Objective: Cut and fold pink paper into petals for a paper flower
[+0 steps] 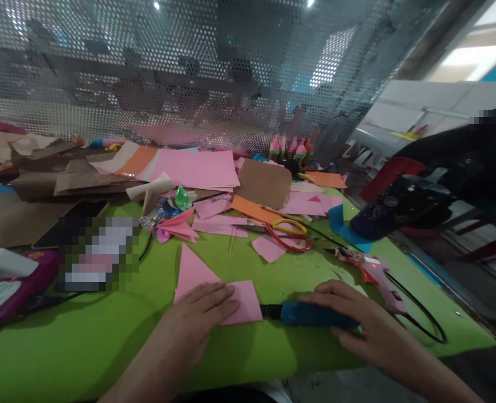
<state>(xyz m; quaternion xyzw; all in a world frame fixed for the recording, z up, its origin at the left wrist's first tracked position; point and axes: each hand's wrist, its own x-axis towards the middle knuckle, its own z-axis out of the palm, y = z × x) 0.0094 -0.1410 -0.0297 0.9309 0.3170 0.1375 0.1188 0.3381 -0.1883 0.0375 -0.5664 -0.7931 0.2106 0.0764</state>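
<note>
My left hand (208,310) lies flat on a folded piece of pink paper (245,299), fingers stretched out. A pointed pink flap (191,271) of paper sticks up and away behind those fingers. To the right, a dark blue bottle-shaped thing (310,314) with a narrow black neck lies on its side, the neck end meeting the paper's right edge. My right hand (348,310) grips its far right end, fingers over the top and thumb on the near side. What the blue thing is made of cannot be made out.
Scissors (287,235) with red and yellow handles lie among pink scraps. A pink glue gun (382,280) with its cord rests at the right. At the left are a phone (100,252) and a purple device (17,285). Stacked pink paper (197,168) lies behind.
</note>
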